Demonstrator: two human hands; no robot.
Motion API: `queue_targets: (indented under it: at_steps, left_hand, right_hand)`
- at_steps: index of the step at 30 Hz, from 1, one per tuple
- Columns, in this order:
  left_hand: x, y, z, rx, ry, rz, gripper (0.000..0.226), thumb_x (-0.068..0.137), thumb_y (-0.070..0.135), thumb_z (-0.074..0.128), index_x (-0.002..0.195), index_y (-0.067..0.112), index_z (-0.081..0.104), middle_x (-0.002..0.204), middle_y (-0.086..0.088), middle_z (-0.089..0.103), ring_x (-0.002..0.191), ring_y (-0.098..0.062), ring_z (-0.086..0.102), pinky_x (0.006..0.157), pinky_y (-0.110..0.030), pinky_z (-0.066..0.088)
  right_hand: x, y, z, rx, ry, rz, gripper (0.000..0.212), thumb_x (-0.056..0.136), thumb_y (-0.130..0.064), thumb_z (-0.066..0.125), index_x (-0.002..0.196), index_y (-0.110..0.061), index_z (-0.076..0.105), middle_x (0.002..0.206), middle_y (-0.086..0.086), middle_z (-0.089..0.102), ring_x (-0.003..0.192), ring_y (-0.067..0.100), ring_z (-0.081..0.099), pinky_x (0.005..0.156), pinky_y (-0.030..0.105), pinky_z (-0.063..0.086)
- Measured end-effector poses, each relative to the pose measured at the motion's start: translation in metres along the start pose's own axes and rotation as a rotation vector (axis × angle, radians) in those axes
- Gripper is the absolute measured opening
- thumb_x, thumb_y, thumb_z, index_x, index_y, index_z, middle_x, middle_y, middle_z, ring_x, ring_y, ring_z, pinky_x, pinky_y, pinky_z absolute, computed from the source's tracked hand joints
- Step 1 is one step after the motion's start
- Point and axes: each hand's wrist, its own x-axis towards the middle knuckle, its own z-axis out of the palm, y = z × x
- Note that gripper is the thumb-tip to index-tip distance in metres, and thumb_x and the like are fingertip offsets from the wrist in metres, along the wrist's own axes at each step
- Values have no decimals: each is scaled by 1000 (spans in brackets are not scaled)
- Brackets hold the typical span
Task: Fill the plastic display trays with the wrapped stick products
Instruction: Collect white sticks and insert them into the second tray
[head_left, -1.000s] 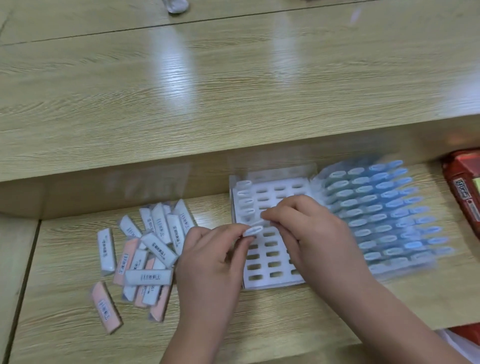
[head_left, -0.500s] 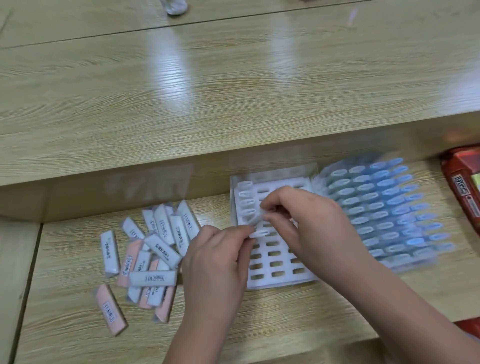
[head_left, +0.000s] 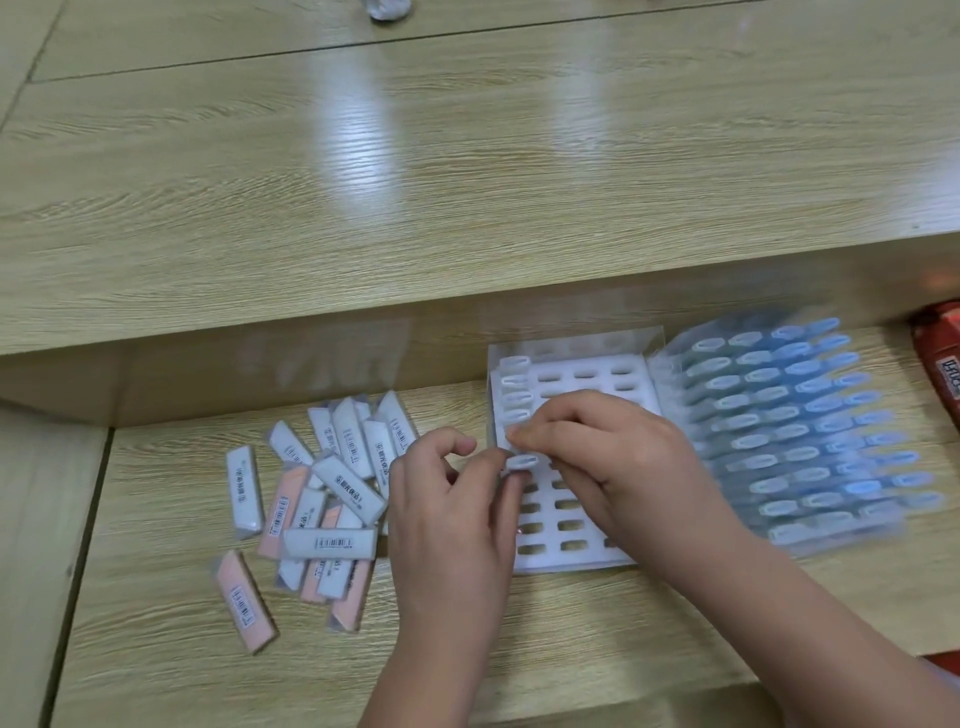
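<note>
Hands: the left hand and right hand meet over the white tray, centre right of frame.
Grip: both grips are closed, fingertips pinching one wrapped stick that stands in a slot on the tray's left side.
Stock: loose sticks, white and pink, lie heaped left of centre on the tabletop.
Filled: a blue-capped tray touches the white tray's right edge.
Writing: barcodes show on the wrappers, but the printed characters are blurred. Dark lettering on the red pack, right edge, is unreadable.
</note>
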Motion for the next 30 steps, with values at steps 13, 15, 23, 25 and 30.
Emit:
queue_targets:
  at_steps: [13, 15, 23, 25, 30]
  left_hand:
    - [-9, -7, -29, -250, -83, -72, 35, 93, 51, 56, 117, 29, 69, 114, 29, 48, 113, -1, 52, 91, -15, 45]
    - [-23, -22, -46, -217, -41, -68, 35, 93, 52, 54, 118, 31, 68, 116, 28, 51, 115, -2, 52, 93, -13, 44]
    - [-77, -95, -96, 5, 118, -329, 34, 86, 42, 67, 111, 19, 74, 116, 8, 52, 99, -26, 62, 80, -37, 51]
    - [-76, -101, -101, 38, 36, -418, 43, 84, 40, 70, 123, 24, 66, 122, 8, 47, 102, -26, 61, 77, -38, 52]
    - [-70, -107, -103, 84, -15, -613, 61, 84, 52, 60, 136, 22, 47, 123, -3, 45, 96, -29, 60, 73, -41, 48]
  right_hand:
    - [-17, -5, 11, 267, 139, 264, 38, 91, -6, 68, 120, -32, 68, 108, -23, 68, 100, -3, 65, 85, 13, 51]
    - [-22, -11, 2, 245, 155, 287, 39, 90, -11, 68, 119, -36, 65, 108, -27, 67, 100, -5, 65, 85, 9, 49]
    - [-50, -92, 33, 159, -23, 255, 34, 83, -35, 66, 116, -38, 61, 109, -23, 59, 86, -8, 63, 73, 15, 52]
    - [-45, -109, 60, 96, -197, 280, 48, 88, -41, 65, 134, -33, 52, 124, -16, 51, 94, 0, 61, 76, 25, 55]
    - [-26, -125, 102, -68, -228, 487, 67, 93, -51, 55, 149, -26, 28, 130, -2, 33, 105, 16, 57, 77, 26, 51]
